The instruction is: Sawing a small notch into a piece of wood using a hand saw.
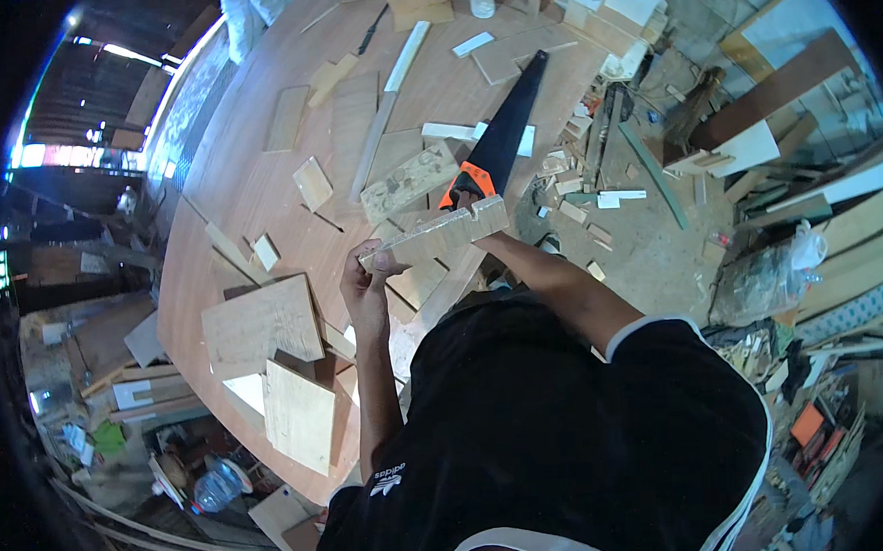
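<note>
My left hand (366, 287) grips the left end of a pale wooden board (438, 238), held up in front of me. Notches are cut into its upper edge towards the right. Behind the board, my right hand (465, 197) is closed at the orange and black handle of a hand saw (510, 125); the board hides most of that hand. The dark saw blade points away and to the right, over the table's right edge. Just beyond the held board, a thick wooden block (410, 181) with marks on its face lies on the table.
The brown table (250, 175) bears scattered offcuts, a long narrow strip (391, 100), a square panel (262, 328) and a pale board (300, 417) near its left edge. Wood scraps (597, 231) litter the floor at right. Planks (769, 94) lean farther right. A plastic bottle (217, 487) is at lower left.
</note>
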### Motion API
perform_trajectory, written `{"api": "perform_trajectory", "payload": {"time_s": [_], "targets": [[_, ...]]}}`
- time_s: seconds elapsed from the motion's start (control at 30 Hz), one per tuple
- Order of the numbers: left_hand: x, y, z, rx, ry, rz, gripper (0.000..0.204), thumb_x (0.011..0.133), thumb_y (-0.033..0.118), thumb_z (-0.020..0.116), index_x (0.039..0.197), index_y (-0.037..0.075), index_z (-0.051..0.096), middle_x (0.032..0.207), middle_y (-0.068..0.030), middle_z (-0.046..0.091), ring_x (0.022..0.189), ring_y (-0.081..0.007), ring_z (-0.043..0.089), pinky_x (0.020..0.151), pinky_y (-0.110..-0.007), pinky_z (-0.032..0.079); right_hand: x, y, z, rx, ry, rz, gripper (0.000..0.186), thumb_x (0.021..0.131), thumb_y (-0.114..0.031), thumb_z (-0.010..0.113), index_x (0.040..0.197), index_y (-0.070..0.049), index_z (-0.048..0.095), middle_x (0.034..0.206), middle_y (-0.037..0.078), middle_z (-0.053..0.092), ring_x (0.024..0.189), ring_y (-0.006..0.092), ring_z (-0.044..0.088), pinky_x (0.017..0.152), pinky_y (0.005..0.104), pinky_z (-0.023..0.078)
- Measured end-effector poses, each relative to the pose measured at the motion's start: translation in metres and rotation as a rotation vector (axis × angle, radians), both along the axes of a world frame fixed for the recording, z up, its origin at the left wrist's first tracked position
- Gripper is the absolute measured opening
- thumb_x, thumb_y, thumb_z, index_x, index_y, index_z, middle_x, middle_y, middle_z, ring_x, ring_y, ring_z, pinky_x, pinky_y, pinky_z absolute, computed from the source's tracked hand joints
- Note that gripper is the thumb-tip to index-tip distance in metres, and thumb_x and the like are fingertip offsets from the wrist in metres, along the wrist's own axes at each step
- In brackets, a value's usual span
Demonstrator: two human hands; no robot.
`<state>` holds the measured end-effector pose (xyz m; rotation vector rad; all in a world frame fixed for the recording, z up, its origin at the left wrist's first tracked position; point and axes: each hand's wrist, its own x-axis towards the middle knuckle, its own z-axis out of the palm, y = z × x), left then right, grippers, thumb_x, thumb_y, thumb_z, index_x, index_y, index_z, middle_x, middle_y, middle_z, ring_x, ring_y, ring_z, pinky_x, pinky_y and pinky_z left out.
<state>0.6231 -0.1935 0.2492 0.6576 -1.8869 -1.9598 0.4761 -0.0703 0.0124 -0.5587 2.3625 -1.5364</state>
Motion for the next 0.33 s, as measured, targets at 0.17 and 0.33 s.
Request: {"api": "perform_trajectory", "payload": {"time_s": [0.17, 0.33], "targets": [[-0.028, -0.011, -0.029, 0.198, 0.009, 0.090, 0.028, 0.090, 0.017, 0.061, 0.113, 0.002, 0.054, 0.090, -0.0017, 0.057, 0.082, -0.0117, 0.055, 0.070, -0.031, 0.050, -0.004, 0.034, 0.088, 0.603, 0.061, 0.018, 0.025, 0.076, -0.019, 0.063, 0.097, -0.008, 0.058, 0.088, 0.005, 0.064, 0.078, 0.0252, 0.062, 0.067, 0.0386, 0.048], [-0.099, -0.020, -0.076, 0.565, -0.021, -0.038, 0.043, 0.087, 0.024, 0.065, 0.123, 0.006, 0.049, 0.112, -0.0021, 0.049, 0.098, -0.0168, 0.051, 0.086, -0.046, 0.044, 0.000, 0.114, 0.140, -0.420, -0.109, -0.378, 0.032, 0.078, -0.016, 0.060, 0.110, -0.010, 0.063, 0.091, 0.012, 0.070, 0.077, 0.0321, 0.067, 0.071, 0.0377, 0.053]]}}
